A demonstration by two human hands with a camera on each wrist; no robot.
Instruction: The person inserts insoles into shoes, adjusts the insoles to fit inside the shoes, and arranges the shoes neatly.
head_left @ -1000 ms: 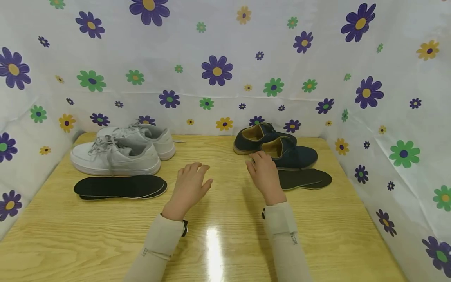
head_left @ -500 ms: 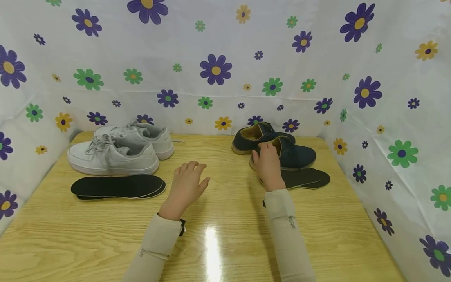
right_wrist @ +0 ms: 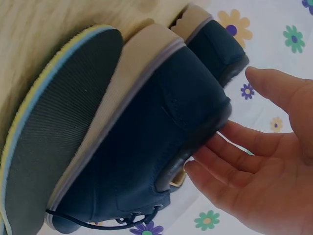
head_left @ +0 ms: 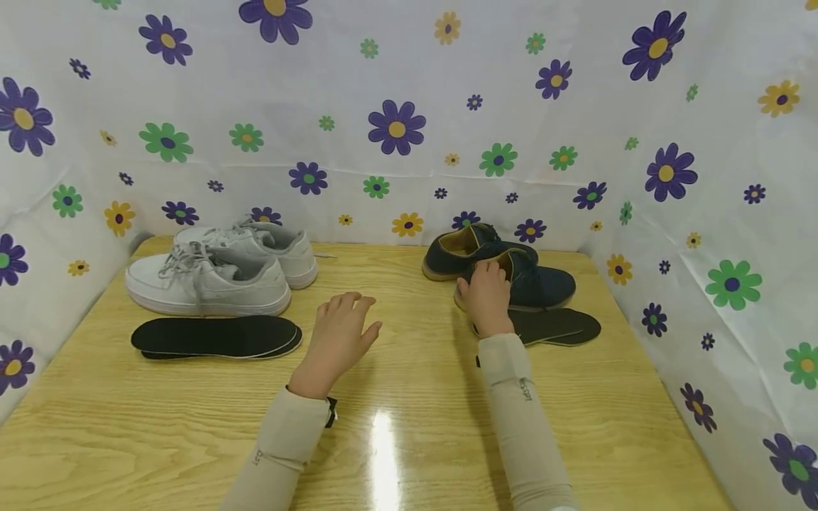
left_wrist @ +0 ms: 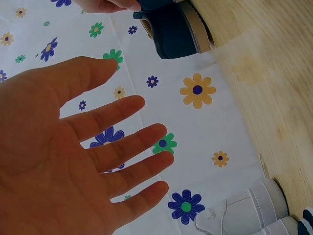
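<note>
Head view faces forward and down; nearer wrist views share navy shoes (right_wrist: 142,107)

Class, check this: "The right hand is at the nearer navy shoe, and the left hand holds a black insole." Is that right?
Not quite: the left hand holds nothing, as the left wrist view shows. The right hand is indeed at the nearer navy shoe.

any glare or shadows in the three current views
Head view: a bright glare streak on the glossy yellowish wooden table, soft shadow beside the beige right sleeve; left wrist view: the bare left hand darker than the white floral cloth; right wrist view: no strong glare on the navy lace-up shoe.
</note>
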